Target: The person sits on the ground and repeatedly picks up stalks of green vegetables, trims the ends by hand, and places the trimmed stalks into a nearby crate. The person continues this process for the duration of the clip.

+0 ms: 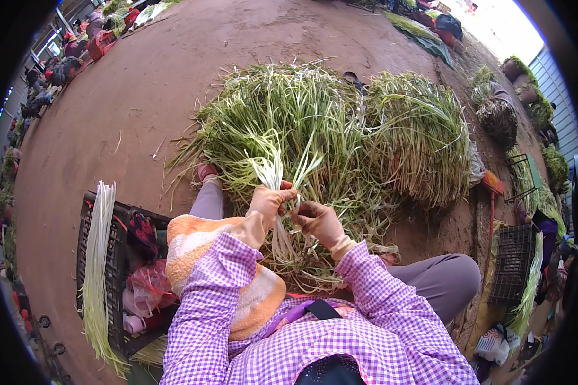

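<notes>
My left hand (266, 208), in a thin tan glove, grips a small bunch of pale, leafy stalks (270, 172), possibly garlic chives or young garlic. White lower ends (282, 240) hang beneath the fist. Close on its right, my gloved right hand (321, 223) pinches a single stalk with green leaves (307, 166) between thumb and fingers. The two hands nearly touch. Under and beyond them lies a large heap of uncleaned green stalks (289, 103). An orange and white striped towel (200, 240) covers my left thigh.
To the left, a black plastic crate (118, 332) holds bags and a pink-lidded container (135, 324); cleaned pale stalks (98, 260) lie along its edge. A second stalk pile (419, 139) stands at right. Farther right are a red-handled orange tool (492, 184) and another crate (510, 264). People sit along the far left.
</notes>
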### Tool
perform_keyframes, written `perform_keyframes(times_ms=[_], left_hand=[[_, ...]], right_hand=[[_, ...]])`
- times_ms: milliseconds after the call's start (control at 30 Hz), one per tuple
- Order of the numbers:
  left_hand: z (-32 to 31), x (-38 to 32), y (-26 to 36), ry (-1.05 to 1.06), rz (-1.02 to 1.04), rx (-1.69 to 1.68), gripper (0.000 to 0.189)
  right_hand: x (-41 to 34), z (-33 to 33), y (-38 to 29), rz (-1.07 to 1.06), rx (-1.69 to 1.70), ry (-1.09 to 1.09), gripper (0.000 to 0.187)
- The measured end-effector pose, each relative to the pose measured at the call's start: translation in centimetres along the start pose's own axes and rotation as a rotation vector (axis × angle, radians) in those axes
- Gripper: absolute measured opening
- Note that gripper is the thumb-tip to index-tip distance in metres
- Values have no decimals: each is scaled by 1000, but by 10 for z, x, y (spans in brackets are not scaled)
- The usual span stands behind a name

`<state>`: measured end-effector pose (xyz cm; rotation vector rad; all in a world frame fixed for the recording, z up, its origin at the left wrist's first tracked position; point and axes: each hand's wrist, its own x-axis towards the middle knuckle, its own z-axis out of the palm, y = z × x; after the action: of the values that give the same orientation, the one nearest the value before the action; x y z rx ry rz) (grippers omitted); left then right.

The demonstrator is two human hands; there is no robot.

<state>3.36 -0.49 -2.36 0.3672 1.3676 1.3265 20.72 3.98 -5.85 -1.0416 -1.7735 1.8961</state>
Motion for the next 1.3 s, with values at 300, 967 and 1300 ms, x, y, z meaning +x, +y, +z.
perform_keyframes(times_ms=[300, 967, 1300], left_hand=[[-2, -1, -5, 99, 84, 62, 14], [-9, 0, 17, -30, 180, 65, 22], [-7, 20, -14, 219, 105, 320, 22]], right_hand=[[41, -1, -21, 251, 461, 123, 18], [26, -32, -7, 108, 203, -126, 46], [27, 9, 12, 152, 622, 89, 28]])
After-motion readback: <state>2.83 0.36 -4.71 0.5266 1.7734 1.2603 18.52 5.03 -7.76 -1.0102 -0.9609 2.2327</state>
